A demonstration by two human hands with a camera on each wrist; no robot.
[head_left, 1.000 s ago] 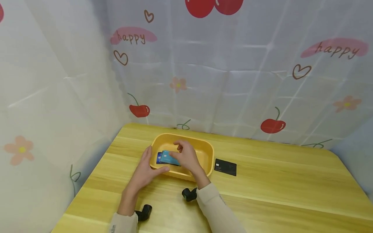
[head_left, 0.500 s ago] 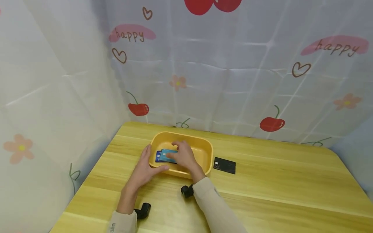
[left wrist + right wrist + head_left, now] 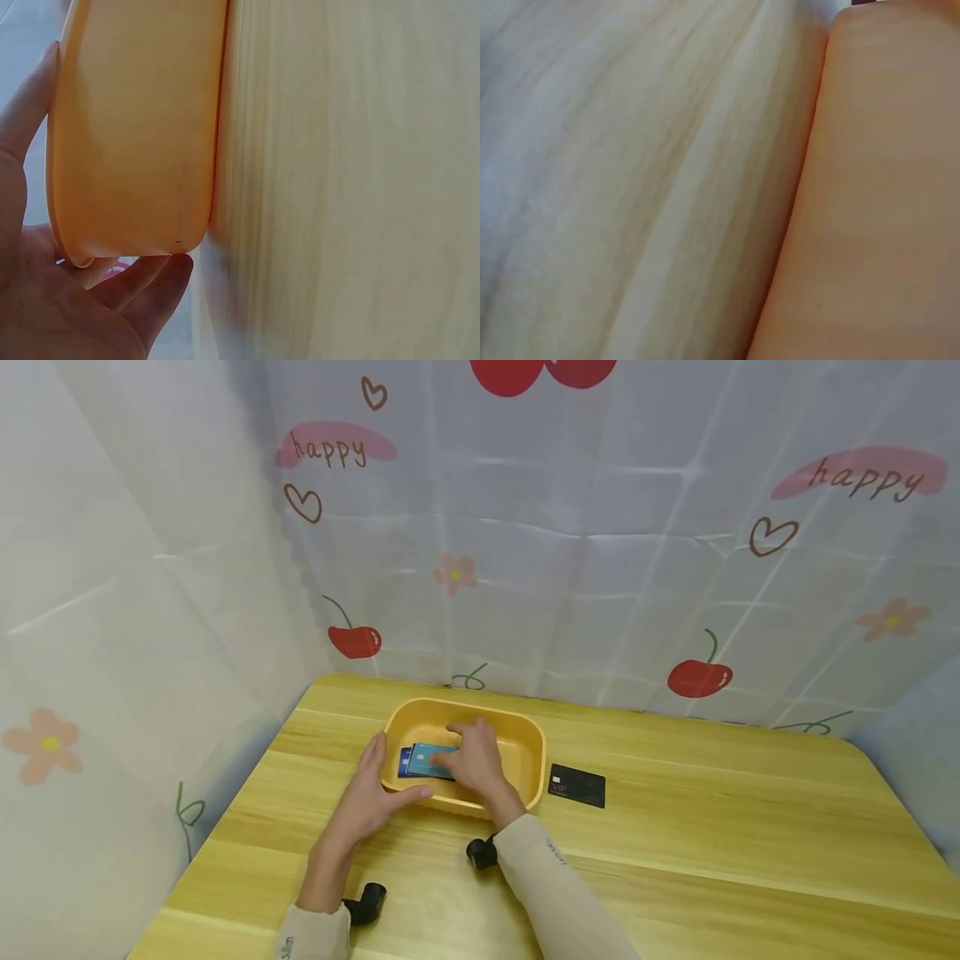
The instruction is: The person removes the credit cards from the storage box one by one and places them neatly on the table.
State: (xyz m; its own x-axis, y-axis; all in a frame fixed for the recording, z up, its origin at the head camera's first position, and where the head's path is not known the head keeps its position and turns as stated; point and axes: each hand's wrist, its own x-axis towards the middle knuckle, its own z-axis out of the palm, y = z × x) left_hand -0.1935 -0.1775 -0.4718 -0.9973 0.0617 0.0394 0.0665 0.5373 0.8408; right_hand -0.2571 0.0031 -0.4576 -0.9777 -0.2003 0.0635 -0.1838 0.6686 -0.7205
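A yellow box (image 3: 534,752) with rounded corners stands on the table. My left hand (image 3: 369,797) rests against its left end, the fingers along the end wall and the thumb along the near rim. In the left wrist view, the fingertips of my left hand (image 3: 90,296) touch the end wall. My right hand (image 3: 480,764) reaches into the box. Its thumb lies over a light-blue card (image 3: 422,758), with the index finger apart beyond the card's far edge; the other fingers are mostly hidden. A dark-blue card (image 3: 404,762) shows beneath at the left.
A black card marked VIP (image 3: 577,786) lies on the wooden table (image 3: 712,827) just right of the box. Black camera mounts (image 3: 367,903) stick out from both wrists. A white patterned curtain (image 3: 562,610) hangs behind the table's far edge and along its left side.
My right hand has lowered slightly and its thumb has moved left over the light-blue card. The left hand stays against the box. The whole head view has shifted slightly.
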